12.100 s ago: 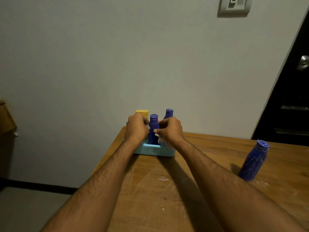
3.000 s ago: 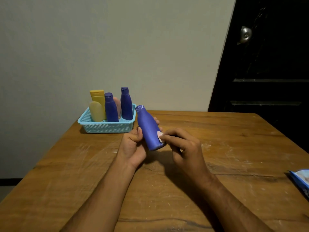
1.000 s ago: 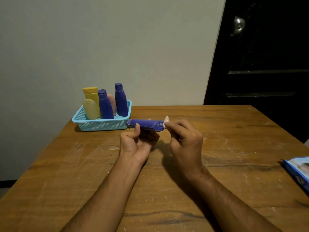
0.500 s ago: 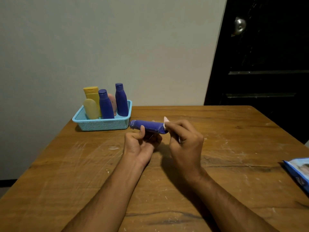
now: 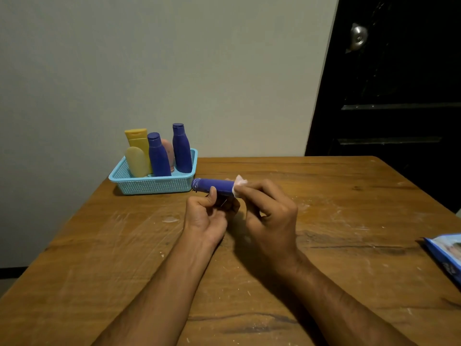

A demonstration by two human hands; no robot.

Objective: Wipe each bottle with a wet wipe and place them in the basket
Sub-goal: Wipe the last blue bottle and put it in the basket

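the table (image 5: 324, 245) is brown wood, scratched and smeared with white marks. the basket (image 5: 154, 186) is light blue plastic full of tiny holes. the bottles (image 5: 159, 158) look like smooth matt plastic. the wipe (image 5: 240, 182) is soft white cloth. the door knob (image 5: 358, 37) is shiny metal.

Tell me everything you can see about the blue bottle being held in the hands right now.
The dark blue plastic bottle is slim and matte, with faint pale streaks by its cap. It lies roughly level above the scratched wooden table, cap end pointing left toward the light blue mesh basket. The left hand grips it from below, thumb on its front. The right hand pinches a white wet wipe against its base end.
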